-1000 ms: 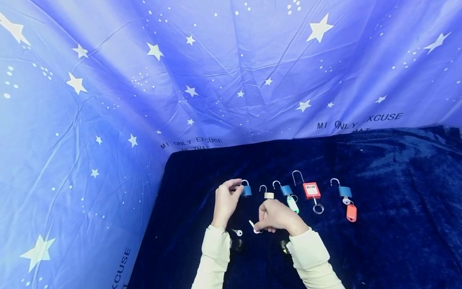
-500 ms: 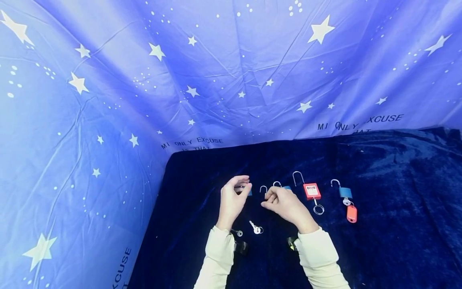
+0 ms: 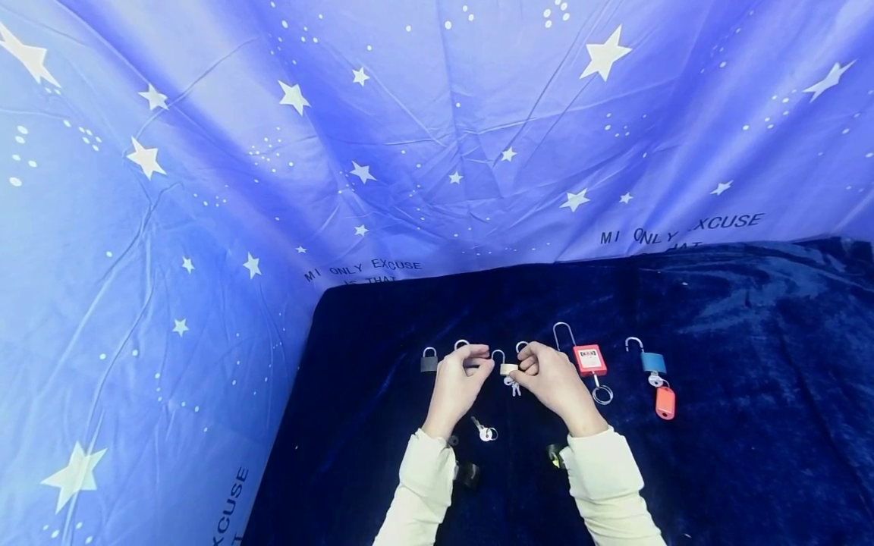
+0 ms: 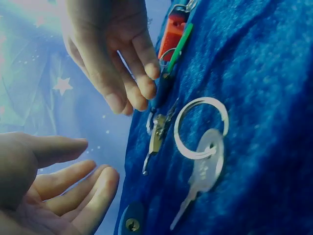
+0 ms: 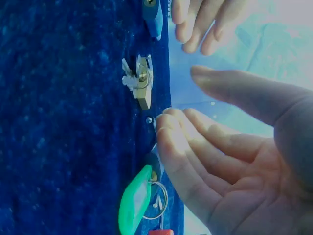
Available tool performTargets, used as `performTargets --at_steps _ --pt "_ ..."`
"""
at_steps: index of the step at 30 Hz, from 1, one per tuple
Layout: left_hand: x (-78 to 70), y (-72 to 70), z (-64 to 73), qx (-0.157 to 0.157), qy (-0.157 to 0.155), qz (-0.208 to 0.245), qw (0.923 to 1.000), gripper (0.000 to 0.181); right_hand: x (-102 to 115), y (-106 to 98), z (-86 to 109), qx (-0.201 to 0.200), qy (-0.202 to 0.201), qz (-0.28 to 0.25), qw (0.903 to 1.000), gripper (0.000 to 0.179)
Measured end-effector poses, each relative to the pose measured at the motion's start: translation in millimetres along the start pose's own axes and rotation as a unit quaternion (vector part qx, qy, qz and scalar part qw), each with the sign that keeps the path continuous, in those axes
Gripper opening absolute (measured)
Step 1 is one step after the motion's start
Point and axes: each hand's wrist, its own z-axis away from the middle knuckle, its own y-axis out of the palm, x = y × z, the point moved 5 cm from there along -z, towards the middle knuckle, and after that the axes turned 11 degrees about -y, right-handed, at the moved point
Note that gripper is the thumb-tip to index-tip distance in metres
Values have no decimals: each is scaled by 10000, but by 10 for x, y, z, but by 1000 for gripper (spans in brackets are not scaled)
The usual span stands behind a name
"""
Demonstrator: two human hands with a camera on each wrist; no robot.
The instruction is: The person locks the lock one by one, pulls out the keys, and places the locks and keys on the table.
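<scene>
A small brass padlock (image 3: 508, 369) lies between my hands on the dark blue cloth, its shackle raised and keys (image 3: 514, 387) hanging at its base. My left hand (image 3: 459, 388) hovers on its left with thumb and fingers apart, partly covering a blue padlock (image 4: 132, 223). On the right, my right hand (image 3: 556, 385) holds nothing, its fingertips close to the brass padlock in the head view. That hand covers most of another blue padlock, whose green key tag (image 5: 135, 200) shows in the right wrist view. Nearer me lies a loose key on a ring (image 3: 486, 432).
A dark padlock (image 3: 429, 364) lies at the left end of the row. Further right are a red padlock (image 3: 590, 360) with a tall shackle and a blue padlock (image 3: 652, 364) with a red tag (image 3: 665, 403). A starry curtain (image 3: 437, 152) hangs behind.
My right hand has left the loose key and moved up to beside the brass padlock. My left hand has shifted right, away from the dark padlock, which now shows.
</scene>
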Motion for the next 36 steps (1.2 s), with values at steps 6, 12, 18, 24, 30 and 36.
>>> performTargets --at_steps 6,12,18,24,30,36 --pt "35 88 23 297 -129 -304 9990 26 -48 54 9 98 208 13 9997 22" --pt "49 159 57 822 -333 -772 9931 33 -65 94 -4 82 185 49 9998 20" --pt "20 213 86 968 -305 -821 9914 36 -64 151 -10 211 302 49 9993 23" --pt "44 215 85 587 -487 -457 9960 29 -53 186 -6 74 242 386 9989 21" --pt "84 224 68 501 -523 -43 9974 25 -48 187 1 -259 3 739 9969 9" --pt "130 222 43 396 -696 440 9958 21 -15 173 5 -290 -157 732 9968 8"
